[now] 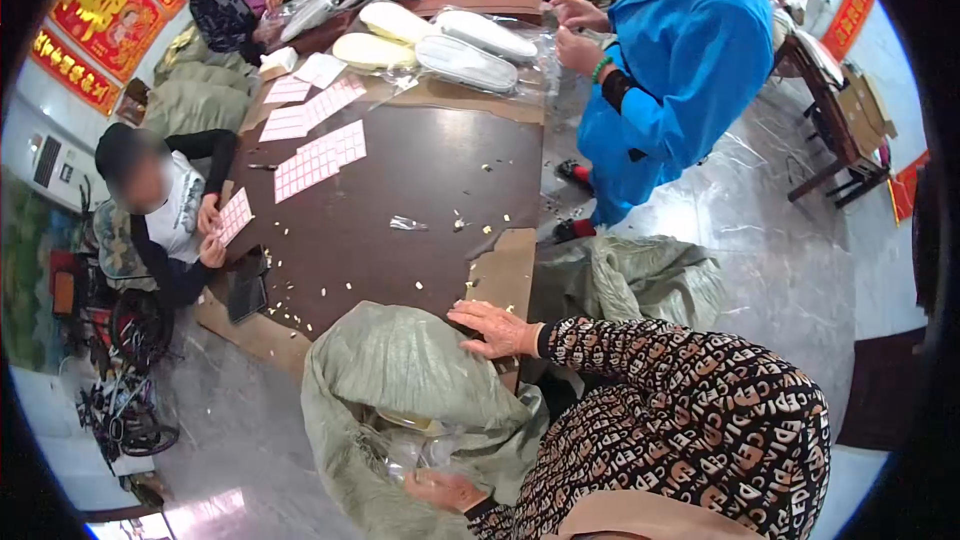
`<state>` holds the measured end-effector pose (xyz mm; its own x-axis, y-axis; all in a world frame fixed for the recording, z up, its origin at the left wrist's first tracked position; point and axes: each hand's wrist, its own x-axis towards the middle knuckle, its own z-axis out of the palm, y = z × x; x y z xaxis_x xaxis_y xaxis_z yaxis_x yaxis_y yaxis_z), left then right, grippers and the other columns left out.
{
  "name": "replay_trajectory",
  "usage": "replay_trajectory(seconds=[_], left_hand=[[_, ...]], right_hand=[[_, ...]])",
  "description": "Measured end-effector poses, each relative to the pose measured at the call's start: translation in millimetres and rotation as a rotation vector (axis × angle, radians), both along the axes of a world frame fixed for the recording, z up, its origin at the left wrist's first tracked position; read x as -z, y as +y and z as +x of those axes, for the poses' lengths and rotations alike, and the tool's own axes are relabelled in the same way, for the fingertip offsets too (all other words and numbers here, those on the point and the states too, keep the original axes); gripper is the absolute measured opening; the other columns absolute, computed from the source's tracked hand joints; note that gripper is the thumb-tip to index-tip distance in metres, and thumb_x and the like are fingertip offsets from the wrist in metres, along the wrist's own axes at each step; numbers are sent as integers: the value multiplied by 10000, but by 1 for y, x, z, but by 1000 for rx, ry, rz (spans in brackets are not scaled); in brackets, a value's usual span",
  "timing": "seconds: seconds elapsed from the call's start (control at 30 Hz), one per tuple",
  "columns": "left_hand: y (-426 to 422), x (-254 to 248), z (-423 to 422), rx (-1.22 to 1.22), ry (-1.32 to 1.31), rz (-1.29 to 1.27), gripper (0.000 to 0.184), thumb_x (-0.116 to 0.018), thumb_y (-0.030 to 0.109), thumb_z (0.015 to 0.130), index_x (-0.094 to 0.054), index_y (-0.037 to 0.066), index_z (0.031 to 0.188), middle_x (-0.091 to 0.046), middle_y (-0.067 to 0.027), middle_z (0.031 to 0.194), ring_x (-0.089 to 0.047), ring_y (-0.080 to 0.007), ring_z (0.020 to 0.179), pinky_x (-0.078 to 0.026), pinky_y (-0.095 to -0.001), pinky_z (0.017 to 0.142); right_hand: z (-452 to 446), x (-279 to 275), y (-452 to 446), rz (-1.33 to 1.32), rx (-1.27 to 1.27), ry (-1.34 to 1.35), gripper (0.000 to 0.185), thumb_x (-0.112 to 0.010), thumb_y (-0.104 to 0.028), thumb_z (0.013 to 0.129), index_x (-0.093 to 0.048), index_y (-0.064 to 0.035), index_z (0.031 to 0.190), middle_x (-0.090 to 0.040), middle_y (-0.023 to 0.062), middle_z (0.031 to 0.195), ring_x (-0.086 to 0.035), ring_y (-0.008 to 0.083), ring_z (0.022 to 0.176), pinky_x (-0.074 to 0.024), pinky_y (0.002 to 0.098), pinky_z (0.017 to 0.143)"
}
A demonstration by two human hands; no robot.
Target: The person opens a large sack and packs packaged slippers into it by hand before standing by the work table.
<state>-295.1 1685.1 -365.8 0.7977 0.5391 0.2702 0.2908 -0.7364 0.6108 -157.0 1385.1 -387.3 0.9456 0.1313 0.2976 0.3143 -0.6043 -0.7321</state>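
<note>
A large grey-green woven sack (405, 355) bulges against the near edge of the brown table, its mouth facing me. Inside the mouth shows clear plastic wrapping (405, 450) with something pale yellow in it, mostly hidden by the folds. My left hand (445, 490) is at this opening, beside the plastic; blur and the sack keep me from telling whether its fingers grip anything. With fingers stretched out, my right hand (492, 328) lies open at the table's edge, touching the top of the sack.
Bagged insoles (465, 60) are piled at the table's far end, near pink-and-white label sheets (310, 165). Small pale scraps dot the brown tabletop (380, 180). A seated person (185, 200) holds a label sheet; another in blue (670, 70) stands right. More sacking (650, 280) lies on the floor.
</note>
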Motion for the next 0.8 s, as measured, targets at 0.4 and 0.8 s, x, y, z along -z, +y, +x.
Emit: replay_trajectory(seconds=[0.4,0.8], left_hand=[[-116,-3,146,735,-137,232,329,-583,165,905,-552,-15,1179,-536,-223,1245,-479,-385,1216,-387,-469,1010],[-155,34,156,655,209,484,554,-459,452,946,-458,110,1382,-343,-173,1502,-326,-363,1371,-231,-545,1093]], right_hand=[[0,2,2,77,71,-47,344,-606,-131,870,-556,-36,1196,-571,178,1216,-530,343,1173,-427,429,1006],[4,15,5,17,74,-115,230,-589,-80,843,-613,-13,1062,-590,177,1168,-547,338,1147,-440,419,986]])
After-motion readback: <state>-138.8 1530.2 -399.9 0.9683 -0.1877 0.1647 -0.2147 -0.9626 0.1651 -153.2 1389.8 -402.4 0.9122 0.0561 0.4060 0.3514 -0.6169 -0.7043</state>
